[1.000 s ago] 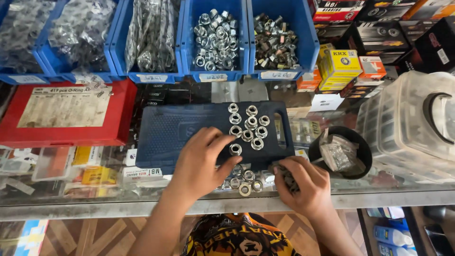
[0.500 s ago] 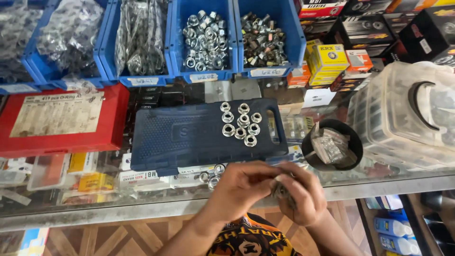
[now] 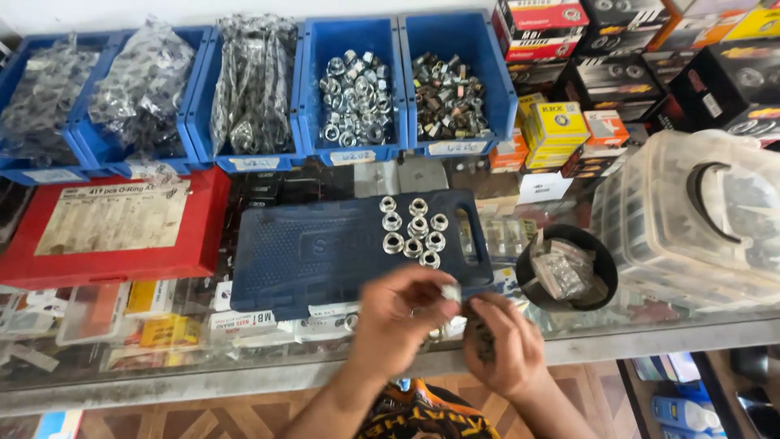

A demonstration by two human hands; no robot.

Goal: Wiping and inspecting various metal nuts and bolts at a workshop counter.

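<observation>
Nine silver flanged nuts (image 3: 414, 230) stand in a loose cluster on the right half of a dark blue plastic tool case (image 3: 325, 256), which lies flat on the glass counter (image 3: 244, 370). Just below that case the left hand (image 3: 398, 321) pinches one small pale piece, seemingly another nut (image 3: 449, 293), between thumb and fingertips, the fingers drawn narrow around it. The right hand (image 3: 500, 345) is curled almost closed beside it, touching the left, and holds a dark handful that is too blurred to tell. Left of the blue case lies one flat red case (image 3: 114, 228) with a pale rectangular label on its lid. To the right sits one black round cup (image 3: 569, 268) holding small clear bags, and beyond it one large clear plastic tub (image 3: 691, 219). Along the back stand five blue bins (image 3: 357, 81), each with a small white label strip on its front lip: three hold bagged parts, two hold loose nuts. Yellow, red and black boxes (image 3: 561, 122) are stacked at the far right.
</observation>
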